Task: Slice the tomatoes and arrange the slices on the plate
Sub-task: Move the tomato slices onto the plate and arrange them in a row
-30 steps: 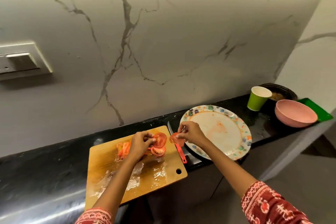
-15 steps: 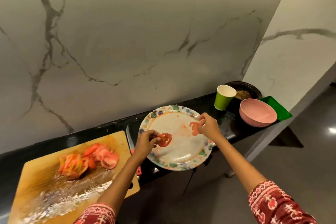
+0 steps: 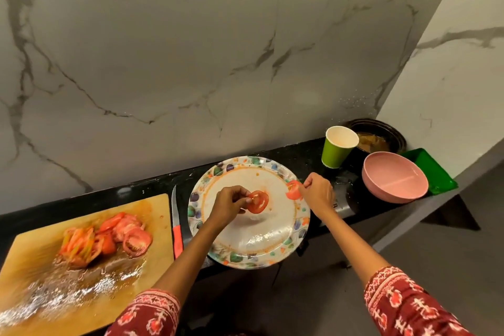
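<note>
Marble-backed black surface (image 3: 305, 157): over the floral plate (image 3: 272, 240), her left grip (image 3: 230, 203) pinches one tomato slice (image 3: 257, 201), right grip (image 3: 316, 194) another tomato slice (image 3: 293, 189) at the rim; cut tomatoes (image 3: 109, 237) lie left.

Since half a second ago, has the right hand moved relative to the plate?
Yes. The right hand, pinching a tomato slice, has gone outward to the plate's right rim, on the side of the green cup; before, it was further inside the rim.
</note>
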Motion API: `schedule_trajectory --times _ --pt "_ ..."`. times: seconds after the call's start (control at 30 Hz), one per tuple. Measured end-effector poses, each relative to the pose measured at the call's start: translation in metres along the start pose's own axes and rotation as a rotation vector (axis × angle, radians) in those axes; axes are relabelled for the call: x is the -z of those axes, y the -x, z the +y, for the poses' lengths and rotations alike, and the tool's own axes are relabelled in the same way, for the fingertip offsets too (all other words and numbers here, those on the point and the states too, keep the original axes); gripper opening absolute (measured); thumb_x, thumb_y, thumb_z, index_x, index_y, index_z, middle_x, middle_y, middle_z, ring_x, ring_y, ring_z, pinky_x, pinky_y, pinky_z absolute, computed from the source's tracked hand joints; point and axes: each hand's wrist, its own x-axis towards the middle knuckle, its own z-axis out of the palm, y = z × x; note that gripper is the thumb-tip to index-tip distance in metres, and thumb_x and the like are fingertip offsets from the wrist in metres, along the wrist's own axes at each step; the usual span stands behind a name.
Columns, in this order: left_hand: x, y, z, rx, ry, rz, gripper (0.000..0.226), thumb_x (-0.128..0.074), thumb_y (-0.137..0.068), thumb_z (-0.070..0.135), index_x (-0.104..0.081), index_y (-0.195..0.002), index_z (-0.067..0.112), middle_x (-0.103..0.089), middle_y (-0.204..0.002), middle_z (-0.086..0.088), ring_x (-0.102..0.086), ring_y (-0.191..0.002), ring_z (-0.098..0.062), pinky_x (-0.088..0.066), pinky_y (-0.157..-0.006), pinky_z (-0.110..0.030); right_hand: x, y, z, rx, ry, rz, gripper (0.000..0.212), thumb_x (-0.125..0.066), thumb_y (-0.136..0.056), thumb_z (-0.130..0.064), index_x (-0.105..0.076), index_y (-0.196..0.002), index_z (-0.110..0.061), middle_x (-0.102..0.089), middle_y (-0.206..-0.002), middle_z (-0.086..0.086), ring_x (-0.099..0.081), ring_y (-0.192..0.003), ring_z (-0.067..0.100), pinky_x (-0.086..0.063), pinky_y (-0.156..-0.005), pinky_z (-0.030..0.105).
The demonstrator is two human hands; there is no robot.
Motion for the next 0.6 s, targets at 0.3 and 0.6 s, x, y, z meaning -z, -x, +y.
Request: schedule_trajectory --times 0.3,0.6 --pt "-0.012 -0.020 0.023 -0.023 0.107 -0.083 0.012 -0.056 -0.088 0.003 -0.062 -0.099 0.002 -0.065 -0.102 -0.017 -0.064 -0.091 -0.022 -0.056 -0.068 -0.024 0.017 0.000 -0.040 0.256 -0.358 -0.549 0.018 -0.069 -0.084 -0.023 -0.066 -0.095 -0.010 -0.065 -0.080 -0.001 -0.059 -0.066 0.005 -0.045 -0.049 0.016" --pt "-0.040 -0.046 0.030 -0.035 0.070 0.025 0.020 -0.062 -0.085 0.005 -0.063 -0.105 0.003 -0.066 -0.100 -0.017 -0.063 -0.078 -0.015 -0.054 -0.064 -0.016 0.037 -0.036 -0.029 0.215 -0.308 -0.473 0.026 -0.068 -0.077 0.005 -0.063 -0.074 -0.020 -0.064 -0.071 0.001 -0.061 -0.062 0.007 -0.055 -0.061 0.024"
